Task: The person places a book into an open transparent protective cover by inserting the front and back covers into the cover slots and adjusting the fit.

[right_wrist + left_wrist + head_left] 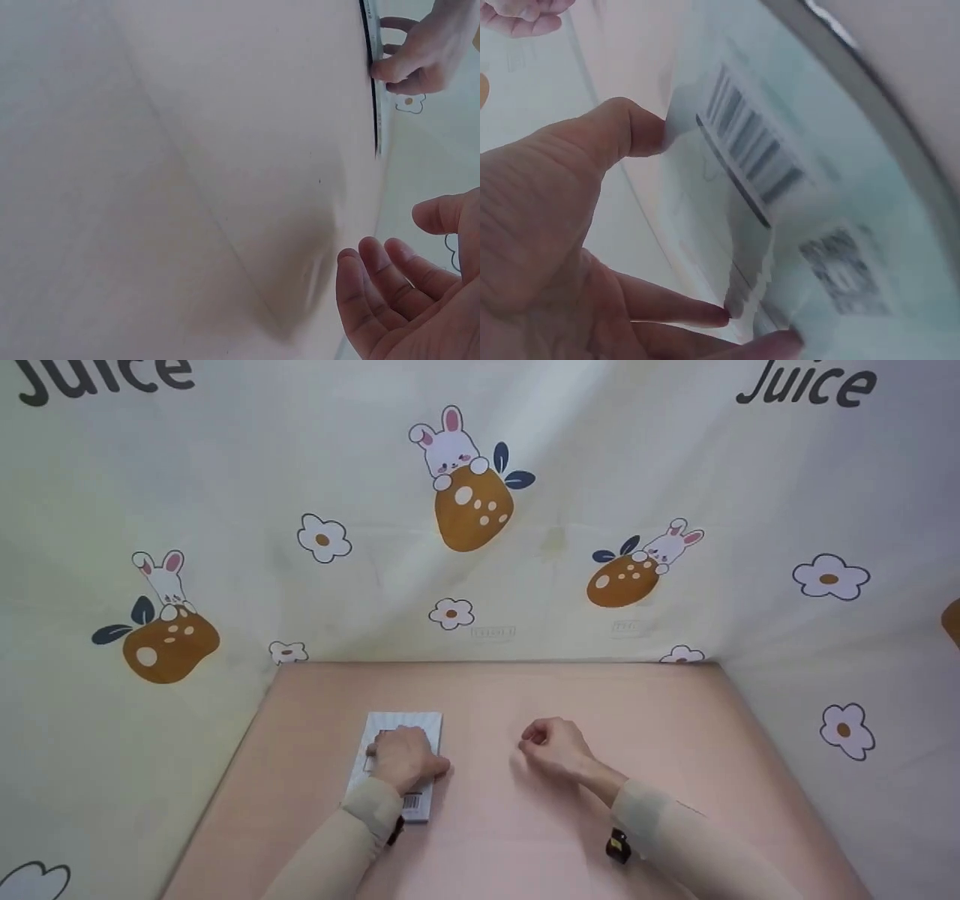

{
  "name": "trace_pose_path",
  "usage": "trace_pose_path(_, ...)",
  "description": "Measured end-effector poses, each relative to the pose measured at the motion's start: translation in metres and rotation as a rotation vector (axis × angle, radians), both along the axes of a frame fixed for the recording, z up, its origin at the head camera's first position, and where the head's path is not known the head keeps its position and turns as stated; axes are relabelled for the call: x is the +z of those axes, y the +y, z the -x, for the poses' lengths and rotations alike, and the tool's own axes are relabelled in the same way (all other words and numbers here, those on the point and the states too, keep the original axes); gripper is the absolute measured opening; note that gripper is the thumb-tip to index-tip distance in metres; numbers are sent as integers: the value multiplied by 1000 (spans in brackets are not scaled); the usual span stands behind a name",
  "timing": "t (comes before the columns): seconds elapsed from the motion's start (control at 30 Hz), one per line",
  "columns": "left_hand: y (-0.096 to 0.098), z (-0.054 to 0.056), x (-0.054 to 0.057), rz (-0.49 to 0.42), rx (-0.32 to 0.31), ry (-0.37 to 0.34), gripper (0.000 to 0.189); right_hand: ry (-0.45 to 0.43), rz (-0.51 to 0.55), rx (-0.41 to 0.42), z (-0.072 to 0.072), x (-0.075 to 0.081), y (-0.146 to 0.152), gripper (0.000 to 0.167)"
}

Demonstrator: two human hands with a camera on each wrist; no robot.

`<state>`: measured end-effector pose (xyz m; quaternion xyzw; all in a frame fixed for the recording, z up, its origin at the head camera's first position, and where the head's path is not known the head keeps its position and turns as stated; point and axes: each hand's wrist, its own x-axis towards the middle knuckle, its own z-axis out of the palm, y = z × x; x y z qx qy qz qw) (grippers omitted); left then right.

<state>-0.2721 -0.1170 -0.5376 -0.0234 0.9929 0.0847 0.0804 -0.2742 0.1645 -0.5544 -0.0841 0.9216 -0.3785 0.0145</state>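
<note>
A thin, flat, light-blue book-like item [405, 719] with a glossy face lies on the table, left of the middle. My left hand [405, 757] rests on its upper face, thumb at the right edge and fingertips touching the surface. Up close in the left wrist view, the item bears a barcode [750, 142] and a square printed code [845, 270]. My right hand [556, 746] hovers to the right of the item, its fingers loosely curled and nothing held in them. In the right wrist view, the item's narrow side shows a dark edge.
A pink tabletop [487, 855] carries everything, with a faint crease across it. Pale cloth walls [360, 457] printed with rabbits, flowers and lettering rise at the back and both sides. A small dark device [618, 846] sits at my right wrist.
</note>
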Motion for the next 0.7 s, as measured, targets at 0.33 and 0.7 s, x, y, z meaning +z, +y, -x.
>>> trace_pose_path(0.33,9,16,1,-24,3,-64,31,18,13,-3,1,0,1,18)
trace_pose_path(0.7,-1,17,7,12,-159,98,18,16,-10,25,1,2,2,21)
